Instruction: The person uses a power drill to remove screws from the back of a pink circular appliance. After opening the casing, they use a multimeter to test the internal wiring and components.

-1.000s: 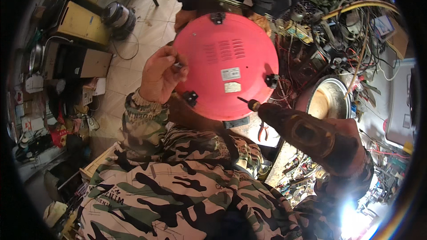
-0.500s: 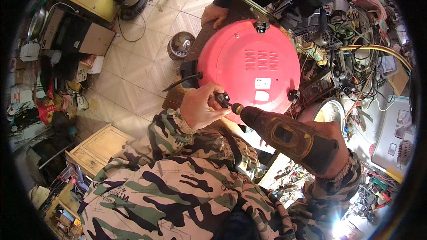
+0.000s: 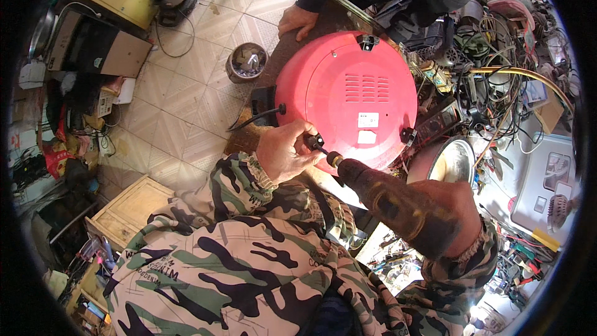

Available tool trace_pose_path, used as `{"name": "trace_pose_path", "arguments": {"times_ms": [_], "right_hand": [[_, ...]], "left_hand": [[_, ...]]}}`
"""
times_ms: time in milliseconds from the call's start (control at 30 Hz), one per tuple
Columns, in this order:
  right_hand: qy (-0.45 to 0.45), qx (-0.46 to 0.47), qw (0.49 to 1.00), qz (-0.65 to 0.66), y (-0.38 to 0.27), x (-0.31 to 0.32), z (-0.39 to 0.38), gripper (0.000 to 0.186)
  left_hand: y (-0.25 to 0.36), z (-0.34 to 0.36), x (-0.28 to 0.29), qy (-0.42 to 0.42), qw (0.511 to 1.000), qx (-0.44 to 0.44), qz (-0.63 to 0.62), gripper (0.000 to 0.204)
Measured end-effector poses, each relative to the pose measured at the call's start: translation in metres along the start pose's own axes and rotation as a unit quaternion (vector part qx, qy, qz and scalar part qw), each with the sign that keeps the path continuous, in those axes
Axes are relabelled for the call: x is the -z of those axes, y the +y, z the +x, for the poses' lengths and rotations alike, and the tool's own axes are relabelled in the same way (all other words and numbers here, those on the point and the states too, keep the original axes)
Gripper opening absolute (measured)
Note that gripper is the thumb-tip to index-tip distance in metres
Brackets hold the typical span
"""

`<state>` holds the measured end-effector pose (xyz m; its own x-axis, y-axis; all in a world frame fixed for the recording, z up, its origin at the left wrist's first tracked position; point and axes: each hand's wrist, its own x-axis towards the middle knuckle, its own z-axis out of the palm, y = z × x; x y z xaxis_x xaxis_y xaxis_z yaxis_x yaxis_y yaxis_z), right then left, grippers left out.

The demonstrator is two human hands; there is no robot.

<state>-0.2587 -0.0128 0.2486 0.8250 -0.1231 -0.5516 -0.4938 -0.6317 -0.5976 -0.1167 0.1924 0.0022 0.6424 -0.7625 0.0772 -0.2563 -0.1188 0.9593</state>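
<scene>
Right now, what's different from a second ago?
The left hand moved toward the person along the edge of the red base and took hold of a black foot. The drill moved left, bringing its tip to that foot. The right hand still grips the drill.

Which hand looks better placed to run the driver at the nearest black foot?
Right, most likely. The right hand grips the power driver, its bit pointing at that black foot. The left hand has thumb and fingers about the foot, so it seems better suited to steadying.
</scene>
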Motion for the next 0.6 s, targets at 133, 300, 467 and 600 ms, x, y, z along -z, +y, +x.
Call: {"name": "trace_pose_path", "arguments": {"times_ms": [133,300,467,600], "right_hand": [[-0.009,0.091,0.986,-0.138,-0.012,0.003,0.006,0.036],[0.010,0.043,0.991,-0.127,-0.028,0.003,0.006,0.038],[-0.013,0.039,0.970,-0.239,-0.055,0.001,0.018,0.029],[-0.055,0.042,0.952,-0.298,-0.066,0.010,0.026,0.025]], "left_hand": [[-0.003,-0.001,-0.004,0.007,0.999,-0.006,-0.040,0.038],[-0.003,0.000,-0.005,0.005,0.999,-0.023,-0.045,0.037],[0.004,-0.002,0.001,-0.024,0.999,0.023,-0.027,0.037],[0.005,-0.002,0.002,-0.019,0.999,0.036,-0.024,0.037]]}}
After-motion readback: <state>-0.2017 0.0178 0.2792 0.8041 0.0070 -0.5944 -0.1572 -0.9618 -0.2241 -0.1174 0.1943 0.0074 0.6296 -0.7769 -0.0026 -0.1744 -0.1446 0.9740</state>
